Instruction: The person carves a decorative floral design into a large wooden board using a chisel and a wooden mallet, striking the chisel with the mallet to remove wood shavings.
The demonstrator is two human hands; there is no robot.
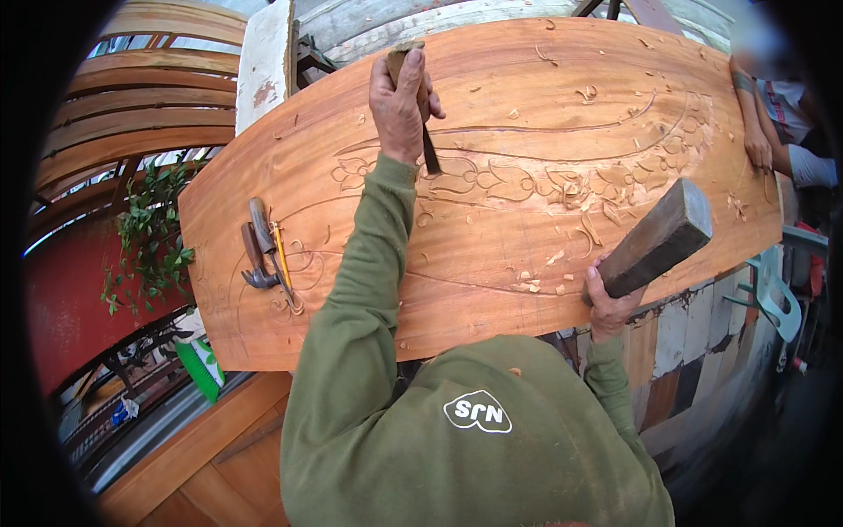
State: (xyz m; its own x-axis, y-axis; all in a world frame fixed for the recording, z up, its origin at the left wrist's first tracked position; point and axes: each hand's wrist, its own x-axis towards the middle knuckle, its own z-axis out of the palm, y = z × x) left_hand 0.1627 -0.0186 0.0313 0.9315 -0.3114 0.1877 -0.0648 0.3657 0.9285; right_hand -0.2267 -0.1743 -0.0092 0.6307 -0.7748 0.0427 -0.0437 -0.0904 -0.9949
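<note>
Carved wooden panel [474,263] spans the scene (loose shavings [555,257] mostly right of centre). Left hand [400,110] grips a chisel [428,149], tip down; right hand [612,303] holds a block-shaped mallet [663,235] by the near edge.

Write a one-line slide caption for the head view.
The left hand holds a chisel over a flower-carved wooden panel, the right hand a block-shaped mallet, among scattered shavings.

Room between chisel [430,153] and mallet [660,237]
</note>
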